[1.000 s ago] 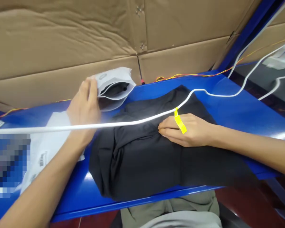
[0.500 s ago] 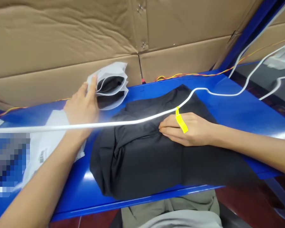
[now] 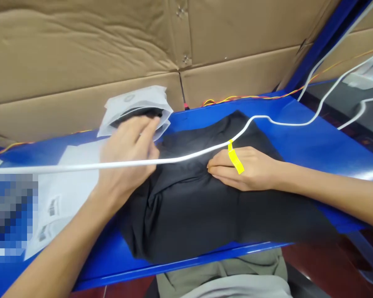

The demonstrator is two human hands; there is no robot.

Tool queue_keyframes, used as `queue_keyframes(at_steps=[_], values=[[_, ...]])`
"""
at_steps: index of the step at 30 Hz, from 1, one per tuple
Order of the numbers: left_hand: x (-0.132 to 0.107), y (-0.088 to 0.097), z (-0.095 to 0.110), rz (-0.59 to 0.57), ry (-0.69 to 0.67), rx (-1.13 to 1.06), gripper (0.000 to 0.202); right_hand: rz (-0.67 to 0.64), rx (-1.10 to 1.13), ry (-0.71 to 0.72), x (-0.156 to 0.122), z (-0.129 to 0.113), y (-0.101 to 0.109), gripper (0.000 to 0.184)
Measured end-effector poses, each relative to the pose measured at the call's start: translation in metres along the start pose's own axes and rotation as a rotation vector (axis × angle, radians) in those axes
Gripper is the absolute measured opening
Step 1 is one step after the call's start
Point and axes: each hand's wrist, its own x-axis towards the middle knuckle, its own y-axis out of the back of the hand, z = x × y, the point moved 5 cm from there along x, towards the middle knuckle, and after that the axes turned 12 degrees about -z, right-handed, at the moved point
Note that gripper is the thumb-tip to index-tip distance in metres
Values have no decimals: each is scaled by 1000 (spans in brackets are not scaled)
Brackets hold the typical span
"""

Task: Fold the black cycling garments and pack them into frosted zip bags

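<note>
My left hand point(image 3: 127, 153) lies over a white non-woven pouch point(image 3: 133, 105), its fingertips pressed on the pouch's lower edge. A dark item shows in the pouch's opening, partly hidden by my fingers. My right hand point(image 3: 242, 169) rests flat on a folded black garment point(image 3: 186, 215) and holds nothing. A yellow tape strip point(image 3: 235, 161) is wrapped around one of its fingers. A white cable point(image 3: 186, 157) crosses the view above both the garment and my left wrist.
The blue table point(image 3: 317, 142) bears a white sheet with barcode labels point(image 3: 60, 194) at left. Cardboard panels point(image 3: 81, 45) form the back wall, with orange-yellow wires point(image 3: 236, 98) along its foot. A pixelated patch covers the lower left corner.
My left hand has moved from the pouch's left side to over its lower edge, covering more of the dark item. The pouch has flattened somewhat. My right hand has not moved.
</note>
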Motion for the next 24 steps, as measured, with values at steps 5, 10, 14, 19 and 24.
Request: queue_keyframes(at_steps=[5, 10, 14, 19, 24], values=[[-8, 3, 46, -195, -388, -291, 22, 40, 104, 78, -3, -2, 8, 29], [-20, 2, 85, -506, -676, -562, 18, -41, 373, 188, -6, -5, 7, 48], [-24, 0, 88, -599, -643, -574, 55, -108, 547, 173, -5, -11, 7, 60], [-25, 3, 86, -662, -626, -590, 33, -248, 534, 162, -4, -26, 8, 41], [-21, 1, 81, -682, -559, -710, 21, -330, 553, 103, -4, -26, 10, 15]])
